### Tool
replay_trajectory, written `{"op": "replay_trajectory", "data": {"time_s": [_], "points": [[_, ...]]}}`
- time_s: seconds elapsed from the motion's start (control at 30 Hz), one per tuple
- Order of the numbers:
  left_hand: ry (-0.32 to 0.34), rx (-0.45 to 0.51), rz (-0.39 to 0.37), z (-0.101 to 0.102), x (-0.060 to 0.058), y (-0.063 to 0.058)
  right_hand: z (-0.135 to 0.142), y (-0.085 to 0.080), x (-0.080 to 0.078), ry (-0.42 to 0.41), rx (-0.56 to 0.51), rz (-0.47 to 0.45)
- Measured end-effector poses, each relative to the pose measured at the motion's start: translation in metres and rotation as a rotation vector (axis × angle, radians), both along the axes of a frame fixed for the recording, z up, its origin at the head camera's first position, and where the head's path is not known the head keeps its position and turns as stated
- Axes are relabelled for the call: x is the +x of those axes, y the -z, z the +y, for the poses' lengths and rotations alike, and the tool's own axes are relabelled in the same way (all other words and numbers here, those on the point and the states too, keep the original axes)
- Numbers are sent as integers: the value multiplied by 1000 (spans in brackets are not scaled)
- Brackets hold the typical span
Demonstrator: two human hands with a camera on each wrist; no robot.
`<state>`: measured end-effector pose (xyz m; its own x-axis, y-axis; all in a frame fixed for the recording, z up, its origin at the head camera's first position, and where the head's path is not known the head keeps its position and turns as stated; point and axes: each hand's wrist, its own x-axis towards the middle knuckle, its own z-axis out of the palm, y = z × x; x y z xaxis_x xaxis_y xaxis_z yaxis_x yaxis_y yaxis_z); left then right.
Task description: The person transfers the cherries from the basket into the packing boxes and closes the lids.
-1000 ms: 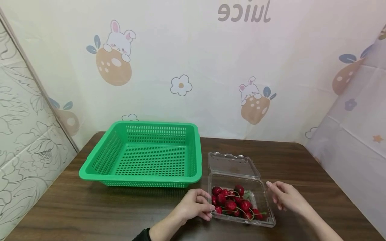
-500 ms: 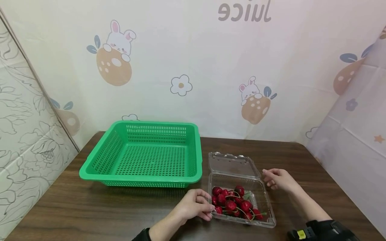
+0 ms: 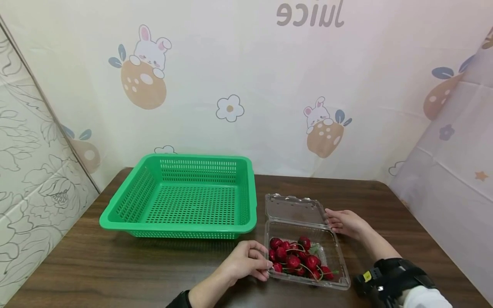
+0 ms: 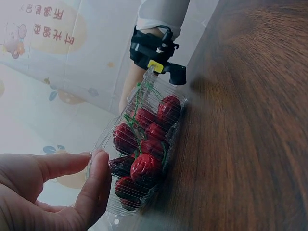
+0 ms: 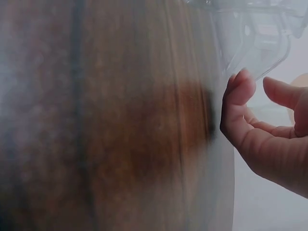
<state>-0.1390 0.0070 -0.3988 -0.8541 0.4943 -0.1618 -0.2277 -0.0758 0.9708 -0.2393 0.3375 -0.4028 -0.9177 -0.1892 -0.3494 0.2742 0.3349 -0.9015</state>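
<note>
A clear plastic clamshell box [image 3: 334, 283] stands on the table, its lid [image 3: 293, 210] folded back toward the wall. Dark red cherries [image 3: 293, 261] with green stems lie inside, mostly toward the left and front. My left hand [image 3: 245, 261] pinches the box's left rim near the front corner; the left wrist view shows thumb and fingertip meeting at the plastic edge. By the lid's right edge is my right hand [image 3: 347, 223]. In the right wrist view the curved fingers [image 5: 240, 94] and thumb [image 5: 284, 94] stand apart beside the lid [image 5: 262, 41]; contact is unclear.
Left of the box, a green perforated basket [image 3: 177, 229] sits on the dark wooden table [image 3: 161, 265] with nothing in it. A printed curtain [image 3: 269, 85] hangs directly behind the table, and more patterned cloth borders both sides.
My right hand has moved away from me and leftward, from beside the box's right wall to the lid's right edge. The left hand keeps its pinch; box and cherries stay put.
</note>
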Motion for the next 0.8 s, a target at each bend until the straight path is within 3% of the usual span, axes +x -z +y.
{"op": "replay_trajectory", "data": {"time_s": [0.37, 0.8], "points": [[-1, -3, 2, 0, 0, 0, 0, 0, -12, -31, -40, -16], [-4, 3, -18, -1, 0, -2, -2, -17, -14, 3, -16, 22]]}}
